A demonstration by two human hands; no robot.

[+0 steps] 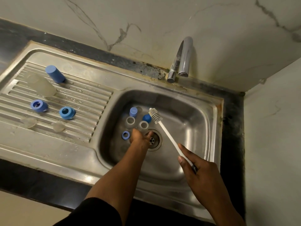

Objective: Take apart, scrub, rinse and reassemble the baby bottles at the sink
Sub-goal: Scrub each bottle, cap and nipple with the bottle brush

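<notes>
My left hand reaches down into the sink basin beside the drain; its fingers are foreshortened and I cannot tell whether they hold anything. My right hand grips the handle of a white bottle brush, whose grey bristle head hangs over the basin. Just beyond my left hand lie two clear open bottle pieces, a light blue cap, a dark blue cap and a blue collar ring.
On the ribbed drainboard at left sit a blue cap, a clear bottle body, two blue collars and two clear nipples. A chrome tap stands behind the basin, with no water running.
</notes>
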